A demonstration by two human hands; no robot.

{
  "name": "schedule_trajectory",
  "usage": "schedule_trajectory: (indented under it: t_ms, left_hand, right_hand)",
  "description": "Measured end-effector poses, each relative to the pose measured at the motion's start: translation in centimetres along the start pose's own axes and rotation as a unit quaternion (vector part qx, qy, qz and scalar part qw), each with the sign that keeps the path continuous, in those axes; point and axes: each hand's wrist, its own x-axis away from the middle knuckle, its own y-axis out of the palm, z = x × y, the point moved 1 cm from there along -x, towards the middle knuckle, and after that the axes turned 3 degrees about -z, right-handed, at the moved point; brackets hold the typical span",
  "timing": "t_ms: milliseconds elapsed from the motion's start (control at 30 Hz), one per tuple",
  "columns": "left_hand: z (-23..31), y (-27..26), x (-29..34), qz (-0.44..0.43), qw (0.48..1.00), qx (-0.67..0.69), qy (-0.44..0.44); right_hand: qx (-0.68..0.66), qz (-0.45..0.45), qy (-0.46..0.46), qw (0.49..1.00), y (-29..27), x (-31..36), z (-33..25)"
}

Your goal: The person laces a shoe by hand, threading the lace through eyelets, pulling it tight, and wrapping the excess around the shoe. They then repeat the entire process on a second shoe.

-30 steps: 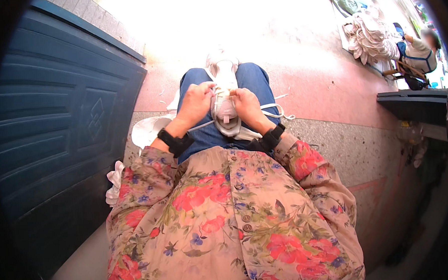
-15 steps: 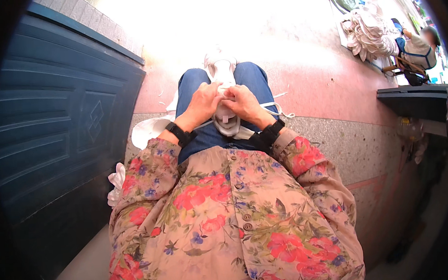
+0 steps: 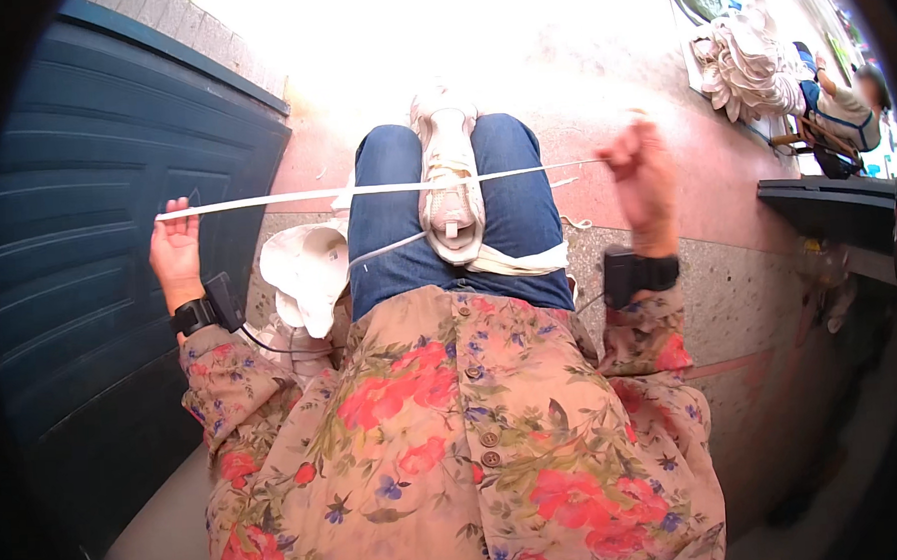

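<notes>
As left grip and right grip stretch lace | shoe between them

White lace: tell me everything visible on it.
The lace is a narrow, flat white strip that looks like fabric. It is drawn out nearly straight, rising slightly to the right, with one hand at each side: the left hand and the right hand, which is blurred. It crosses above the jeans and at the shoe. Its left stretch looks wider than the right. Whether it runs through the shoe's eyelets cannot be told.
</notes>
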Motion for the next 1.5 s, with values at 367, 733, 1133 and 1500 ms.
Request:
schedule_trajectory:
  t_ms: [367, 733, 1133, 1500]
  left_hand:
    - [-3.4, 6.0, 2.3, -0.021, 0.921, -0.386, 0.051]
    - [-18.5, 16.0, 14.6, -0.4, 0.776, -0.423, -0.243]
    - [-19.5, 15.8, 13.7, -0.382, 0.621, -0.619, 0.291]
    - [-20.2, 16.1, 14.4, -0.343, 0.563, -0.668, 0.347]
  right_hand:
    - [0.082, 0.278, -0.095, 0.952, -8.0, 5.4, -6.2]
    - [0.521, -0.12, 0.066, 0.842, 2.2, 5.1, 10.4]
    - [0.71, -0.084, 0.033, 0.698, 4.5, 2.6, 12.8]
    - [0.773, -0.15, -0.013, 0.617, 5.2, 2.1, 13.3]
